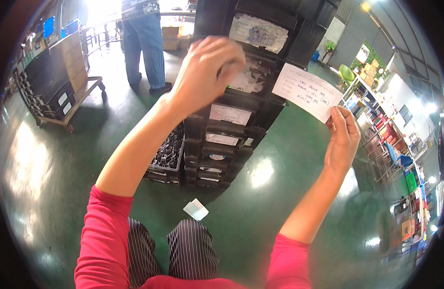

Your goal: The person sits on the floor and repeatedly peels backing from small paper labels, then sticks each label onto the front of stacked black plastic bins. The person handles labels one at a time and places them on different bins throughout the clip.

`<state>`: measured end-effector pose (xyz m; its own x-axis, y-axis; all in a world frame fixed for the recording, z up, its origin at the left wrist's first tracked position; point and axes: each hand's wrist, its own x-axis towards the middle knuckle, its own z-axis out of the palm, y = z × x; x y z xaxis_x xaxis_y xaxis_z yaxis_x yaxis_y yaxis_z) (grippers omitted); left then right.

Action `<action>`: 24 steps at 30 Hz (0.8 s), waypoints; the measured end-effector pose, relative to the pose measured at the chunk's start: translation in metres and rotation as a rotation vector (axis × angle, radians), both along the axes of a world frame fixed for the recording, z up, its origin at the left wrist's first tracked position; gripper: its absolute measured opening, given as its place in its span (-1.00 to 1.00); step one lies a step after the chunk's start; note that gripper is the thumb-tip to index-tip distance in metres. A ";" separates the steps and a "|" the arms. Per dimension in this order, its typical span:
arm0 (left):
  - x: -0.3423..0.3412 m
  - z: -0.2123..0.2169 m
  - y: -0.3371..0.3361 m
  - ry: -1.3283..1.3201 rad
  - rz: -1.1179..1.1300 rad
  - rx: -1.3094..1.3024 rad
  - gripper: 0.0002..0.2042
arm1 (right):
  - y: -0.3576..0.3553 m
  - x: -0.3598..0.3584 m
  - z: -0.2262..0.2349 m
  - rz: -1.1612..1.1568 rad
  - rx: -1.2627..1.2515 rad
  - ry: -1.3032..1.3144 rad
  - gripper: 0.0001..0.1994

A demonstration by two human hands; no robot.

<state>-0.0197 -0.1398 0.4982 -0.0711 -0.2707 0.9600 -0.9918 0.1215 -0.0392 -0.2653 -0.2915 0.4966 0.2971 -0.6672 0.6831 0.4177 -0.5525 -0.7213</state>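
Note:
My right hand (343,137) pinches the lower corner of a white paper label (306,92) with handwriting on it, holding it up to the right of a tall stack of black plastic crates (275,113). Raised before the upper crates is my left hand (207,72), its fingers bent but smeared by motion. Whether it holds anything cannot be made out. Just behind it, a worn, torn paper label (259,32) is stuck on a crate, and another scuffed label (248,77) lies partly hidden by the fingers. Lower crates carry more labels, such as a white one (230,114).
A crate of small dark parts (169,153) stands on the floor left of the stack. Near my feet lies a folded white paper (196,209). A loaded trolley (82,98) is at the left, a person (144,48) stands beyond, and cluttered shelves (400,144) line the right.

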 end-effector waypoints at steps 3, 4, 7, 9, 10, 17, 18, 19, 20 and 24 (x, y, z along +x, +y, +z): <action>-0.021 -0.055 0.029 0.211 -0.200 0.402 -0.94 | -0.005 -0.002 0.000 -0.001 -0.016 -0.003 -0.85; -0.026 -0.084 0.037 0.305 -0.256 0.536 -0.93 | -0.006 0.000 0.000 0.003 -0.010 0.002 -0.84; -0.030 -0.189 0.059 0.497 -0.190 0.895 -0.86 | -0.006 0.007 -0.003 0.016 0.014 0.017 -0.84; -0.028 -0.264 0.084 0.510 0.002 1.165 -0.81 | -0.007 0.019 -0.010 0.051 0.047 0.008 -0.84; -0.027 -0.308 0.097 0.478 0.079 1.233 -0.78 | -0.003 0.026 -0.011 0.072 0.047 0.009 -0.85; -0.031 -0.304 0.081 0.424 0.241 1.141 -0.88 | 0.002 0.021 -0.012 0.025 0.019 0.050 -0.85; -0.026 -0.254 0.055 0.364 0.194 0.932 -0.91 | 0.001 0.014 -0.013 -0.001 0.008 0.044 -0.85; -0.021 -0.200 0.032 0.324 0.008 0.532 -0.94 | -0.002 0.005 -0.014 -0.026 0.003 0.036 -0.85; -0.022 -0.145 0.011 0.267 -0.050 0.259 -0.92 | -0.006 -0.003 -0.017 -0.048 0.001 0.023 -0.86; -0.011 0.014 -0.045 -0.186 0.012 -0.175 -0.87 | -0.008 -0.016 -0.018 -0.085 0.031 -0.014 -0.86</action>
<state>-0.0310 -0.1850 0.5118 -0.2483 -0.1032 0.9632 -0.9670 0.0854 -0.2401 -0.2813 -0.2995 0.4786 0.2292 -0.7105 0.6653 0.3806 -0.5637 -0.7331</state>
